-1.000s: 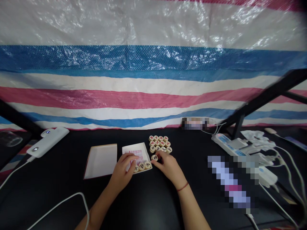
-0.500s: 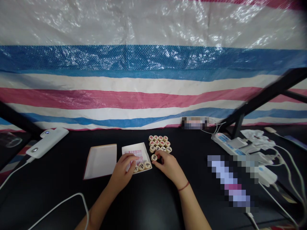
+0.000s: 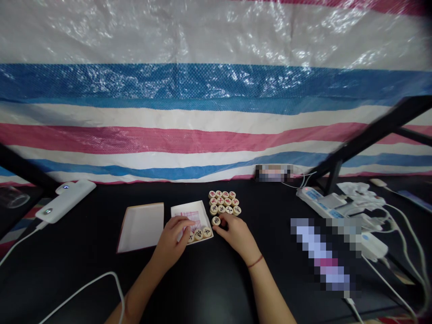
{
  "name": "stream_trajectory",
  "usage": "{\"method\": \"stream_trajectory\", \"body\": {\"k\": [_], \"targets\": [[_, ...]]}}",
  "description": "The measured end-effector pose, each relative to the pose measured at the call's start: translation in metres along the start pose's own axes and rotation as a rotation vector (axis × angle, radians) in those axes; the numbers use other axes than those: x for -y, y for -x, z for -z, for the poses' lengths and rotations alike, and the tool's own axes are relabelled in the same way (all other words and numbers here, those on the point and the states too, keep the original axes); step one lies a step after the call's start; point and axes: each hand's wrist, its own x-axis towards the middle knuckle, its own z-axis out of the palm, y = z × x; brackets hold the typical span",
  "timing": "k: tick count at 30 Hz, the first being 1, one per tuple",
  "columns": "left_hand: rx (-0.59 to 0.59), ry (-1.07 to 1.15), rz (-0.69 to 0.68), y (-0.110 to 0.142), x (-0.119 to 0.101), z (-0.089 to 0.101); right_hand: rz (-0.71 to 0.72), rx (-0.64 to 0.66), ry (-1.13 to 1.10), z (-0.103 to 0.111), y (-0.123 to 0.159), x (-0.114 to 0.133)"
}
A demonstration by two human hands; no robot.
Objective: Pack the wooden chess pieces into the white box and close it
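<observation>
At the far left, can see a clear glass (image 3: 13, 197) and next a white device (image 3: 66, 201) with a cable, lying on the black worktop (image 3: 205, 283). Further right, can find a shallow open tray (image 3: 141, 227), pale inside. Then can see the left hand (image 3: 171, 240) reaching over the near left part of a white box (image 3: 174, 209), with fingers bent. Cannot tell from this view about anything held under them. Inside the box, can notice a sheet with pink lines (image 3: 193, 218) and three round pieces (image 3: 198, 234) along the near side, marked in black. Just outside the right edge, can see one black-marked piece (image 3: 216, 221) flat on the worktop, with the right hand (image 3: 238, 236) touching it by thumb and index fingers; cannot tell how firmly. Beyond this hand, can count three rows of four pieces (image 3: 228, 202), marked red in two far rows and black in the near one. Toward the right, can see a blurred-out object (image 3: 319, 254) and a white power strip (image 3: 324, 209) with plugs and cables.
</observation>
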Motion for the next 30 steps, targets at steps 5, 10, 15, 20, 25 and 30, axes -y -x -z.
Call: {"method": "stream_trajectory", "body": {"k": [5, 10, 15, 20, 25, 30], "targets": [[0.003, -0.088, -0.059, -0.001, 0.002, 0.002, -0.025, 0.005, 0.031, -0.002, -0.001, -0.002], [0.095, -0.226, -0.12, 0.0, 0.005, 0.005, -0.042, 0.03, 0.037, -0.004, -0.001, -0.003], [0.272, -0.334, -0.136, 0.003, 0.01, 0.006, -0.033, 0.021, 0.042, -0.005, -0.001, -0.004], [0.307, -0.394, -0.111, 0.004, 0.012, 0.006, -0.023, 0.036, -0.011, 0.0, 0.0, 0.002], [0.33, -0.429, -0.046, 0.003, 0.007, 0.009, 0.112, 0.105, -0.246, 0.003, 0.003, 0.018], [0.358, -0.447, -0.022, 0.003, 0.004, 0.009, 0.137, 0.219, -0.242, -0.002, 0.007, 0.024]]}}
